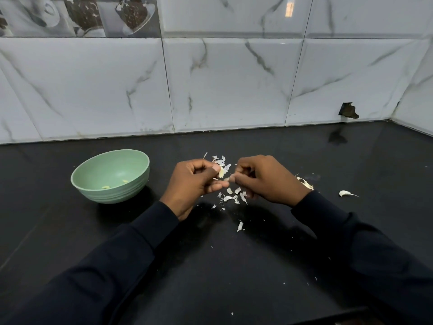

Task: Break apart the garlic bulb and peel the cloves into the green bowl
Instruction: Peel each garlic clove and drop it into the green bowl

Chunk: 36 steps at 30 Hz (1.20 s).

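Pinching garlic clove [221, 172], left hand [195, 184] and right hand [267, 180]; green bowl [112, 193] nearby

Pale green bowl [112, 195] holding two peeled cloves [106, 187] sits left of a part-peeled clove [221, 172] held above scattered papery skins [234, 198].

green bowl [110, 177], black counter [257, 266], grey-veined white tiles [234, 83]

- One green bowl [112, 193], two peeled cloves [106, 187] inside.
- Two hands: left hand [194, 184], right hand [269, 181]; one clove [221, 171] between them.
- Two more garlic pieces [346, 193] on the surface [234, 266].
- Skin scraps [234, 197]: countless.
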Each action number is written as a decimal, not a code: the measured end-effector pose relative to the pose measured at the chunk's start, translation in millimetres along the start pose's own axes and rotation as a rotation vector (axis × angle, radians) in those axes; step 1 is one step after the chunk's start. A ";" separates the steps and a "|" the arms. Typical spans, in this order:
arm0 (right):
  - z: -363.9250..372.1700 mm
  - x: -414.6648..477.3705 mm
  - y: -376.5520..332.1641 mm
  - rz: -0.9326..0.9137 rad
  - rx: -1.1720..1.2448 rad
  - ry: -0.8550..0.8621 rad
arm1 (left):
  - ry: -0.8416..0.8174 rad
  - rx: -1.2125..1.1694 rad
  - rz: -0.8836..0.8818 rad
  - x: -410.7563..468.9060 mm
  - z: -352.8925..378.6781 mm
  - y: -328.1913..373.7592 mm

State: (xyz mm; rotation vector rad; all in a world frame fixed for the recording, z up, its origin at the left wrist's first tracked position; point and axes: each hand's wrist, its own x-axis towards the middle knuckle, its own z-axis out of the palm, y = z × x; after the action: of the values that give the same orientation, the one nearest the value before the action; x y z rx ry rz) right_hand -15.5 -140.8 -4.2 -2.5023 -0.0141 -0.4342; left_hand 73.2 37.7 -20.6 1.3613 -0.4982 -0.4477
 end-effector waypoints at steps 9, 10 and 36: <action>3.4 1.3 -3.3 0.101 0.383 -0.012 | -0.016 0.100 0.104 0.1 4.1 -7.5; 3.5 1.0 -4.3 0.098 0.376 -0.011 | -0.008 0.107 0.117 -0.2 4.0 -7.9; 7.2 -0.1 -6.3 0.124 0.527 0.083 | -0.062 0.018 0.186 -1.9 8.4 -4.8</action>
State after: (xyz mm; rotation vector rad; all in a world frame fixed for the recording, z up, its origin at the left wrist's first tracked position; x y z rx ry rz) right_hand -14.0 -131.6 -6.3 -1.9547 0.0522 -0.4188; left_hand 66.7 31.3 -24.4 1.3078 -0.6755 -0.3343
